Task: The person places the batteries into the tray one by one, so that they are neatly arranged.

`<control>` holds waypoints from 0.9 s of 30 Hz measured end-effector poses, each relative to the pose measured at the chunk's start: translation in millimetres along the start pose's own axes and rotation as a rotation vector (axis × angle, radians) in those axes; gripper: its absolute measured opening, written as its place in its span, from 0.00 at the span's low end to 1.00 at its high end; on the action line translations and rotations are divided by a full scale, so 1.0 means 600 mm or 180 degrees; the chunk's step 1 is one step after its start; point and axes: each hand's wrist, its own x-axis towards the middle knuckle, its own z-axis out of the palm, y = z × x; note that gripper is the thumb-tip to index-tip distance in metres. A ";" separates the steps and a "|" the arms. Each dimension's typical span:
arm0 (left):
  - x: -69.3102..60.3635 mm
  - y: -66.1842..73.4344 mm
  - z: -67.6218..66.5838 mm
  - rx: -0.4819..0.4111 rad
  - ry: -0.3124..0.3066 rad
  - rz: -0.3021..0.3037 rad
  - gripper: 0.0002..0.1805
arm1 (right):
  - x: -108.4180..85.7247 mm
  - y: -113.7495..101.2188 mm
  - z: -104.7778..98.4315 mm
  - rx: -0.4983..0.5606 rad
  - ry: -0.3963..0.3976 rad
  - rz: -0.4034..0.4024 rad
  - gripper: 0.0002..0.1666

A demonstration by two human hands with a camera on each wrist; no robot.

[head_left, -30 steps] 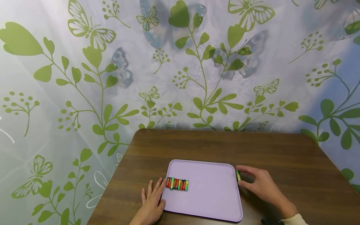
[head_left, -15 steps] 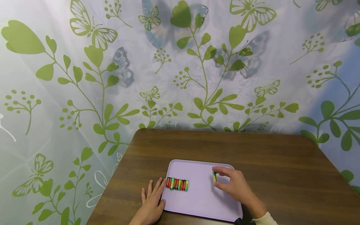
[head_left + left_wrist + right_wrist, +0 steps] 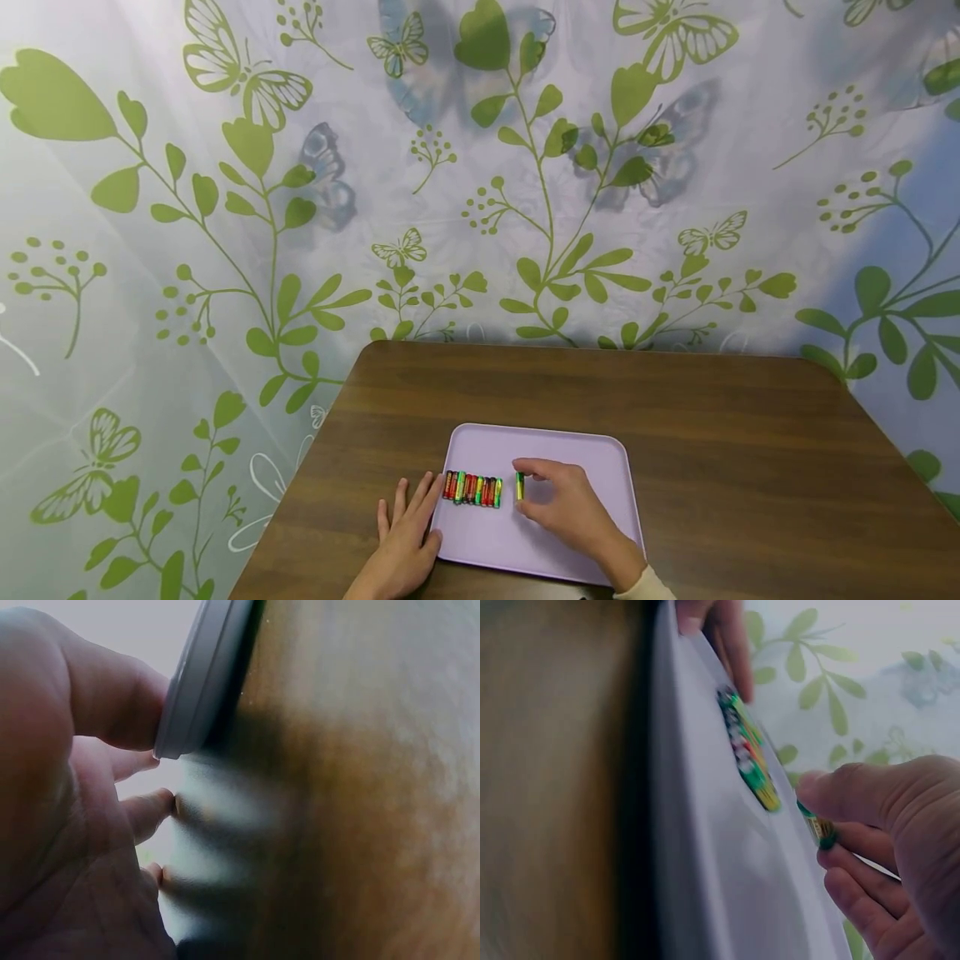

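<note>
Between thumb and fingers my right hand (image 3: 573,507) pinches a green and yellow battery (image 3: 520,486), held over the tray just right of the row. Several red, green and yellow batteries (image 3: 472,489) lie side by side at the left of the lilac tray (image 3: 555,446). My left hand (image 3: 405,533) rests with spread fingers at the tray's left edge. In the left wrist view, the left thumb (image 3: 120,701) touches the tray rim (image 3: 199,682). The right wrist view shows the pinched battery (image 3: 819,826) near the end of the row (image 3: 748,754).
The tray stands on a brown wooden table (image 3: 720,433), which extends to its right and behind it. Beyond the table's back edge hangs a pale curtain (image 3: 480,183) with green leaves and butterflies.
My right hand has carried the battery leftward from beyond the tray's right edge, over the tray, to beside the row. The left hand stays in place.
</note>
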 end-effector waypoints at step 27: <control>0.003 -0.001 -0.001 0.0050 0.0003 0.0013 0.44 | 0.003 -0.003 0.054 -0.0415 0.0022 -0.0071 0.34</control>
